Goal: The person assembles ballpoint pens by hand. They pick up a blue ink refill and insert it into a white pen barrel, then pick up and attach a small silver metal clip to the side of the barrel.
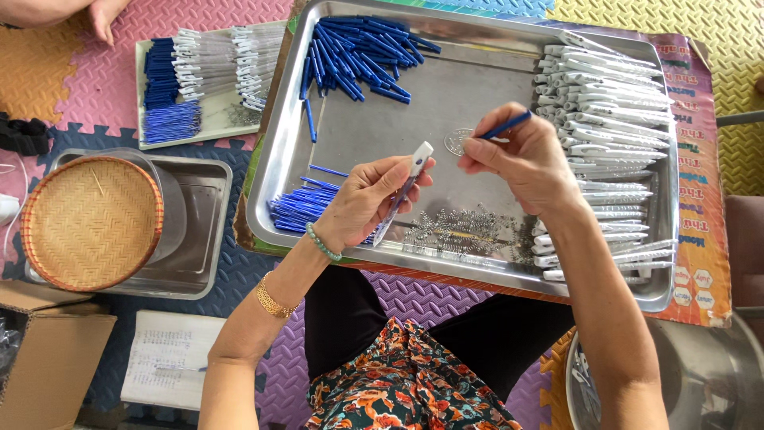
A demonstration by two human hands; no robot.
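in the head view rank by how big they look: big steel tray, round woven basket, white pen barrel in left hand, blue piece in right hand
1. big steel tray
2. round woven basket
3. white pen barrel in the left hand
4. blue piece in the right hand, partly hidden by fingers

The large rectangular steel tray [446,103] has a dull brushed sheen, the heaped blue pen tips [358,52] and white pen barrels [613,95] look like smooth glossy plastic, the round woven basket lid [91,221] is matt and ribbed, and the coloured foam floor mats [740,40] are rough-textured.
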